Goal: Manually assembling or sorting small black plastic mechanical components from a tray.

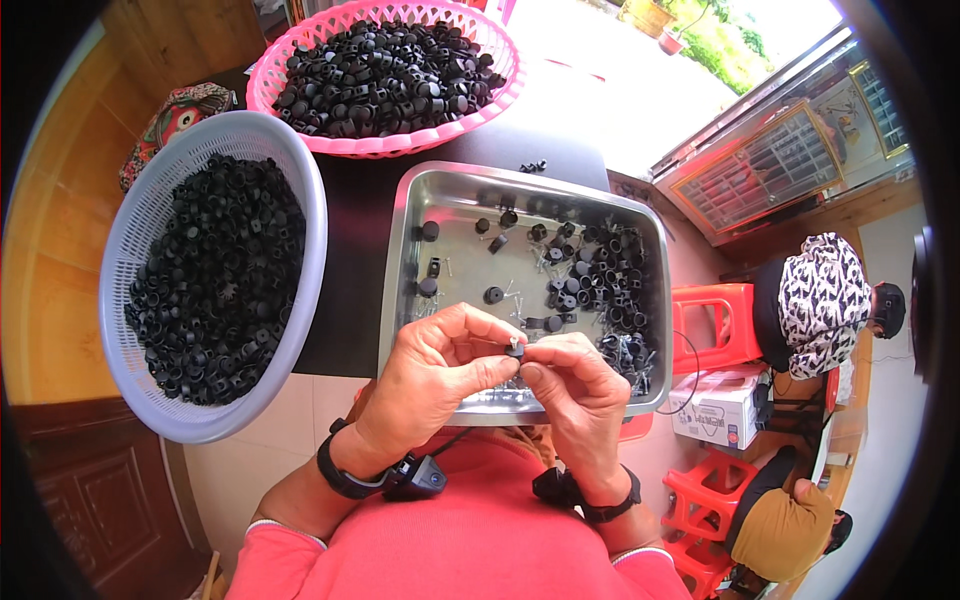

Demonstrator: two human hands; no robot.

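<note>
In front of my chest, over the near edge of a metal tray (398,260), both hands meet at a small black plastic part (514,351) with a small pale piece sticking up from it. My left hand (420,375) pinches it between thumb and fingertips. From the other side, my right hand (582,388) closes its thumb and index finger on the same part. Black caps and ring-shaped parts (605,270) crowd the tray's right side, with a few scattered at its left. Small silver screws (632,362) lie among them, mostly at the near right corner.
A pale blue basket (313,240) heaped with black parts stands left of the tray. Behind it, a pink basket (508,95) holds more, on the dark table (345,270). At right are red stools (715,325), a white carton (712,412) and two seated people (822,300).
</note>
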